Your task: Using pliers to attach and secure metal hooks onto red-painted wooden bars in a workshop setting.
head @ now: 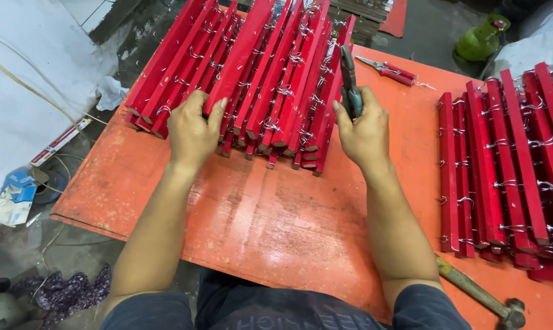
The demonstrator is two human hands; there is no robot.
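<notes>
A pile of red wooden slats [270, 73] bound with bent wire lies at the far middle of the orange table [270, 220]. My left hand [194, 131] grips the near end of one slat in the pile. My right hand [365, 131] holds a pair of pliers [349, 82] with dark jaws pointing away, resting against the right side of the pile.
A second stack of red wired slats [508, 171] lies at the right. Red-handled pliers [392, 72] lie at the far side. A hammer [481, 294] rests near the front right edge. A green gas bottle [481, 38] stands beyond the table; cloth and litter cover the floor at left.
</notes>
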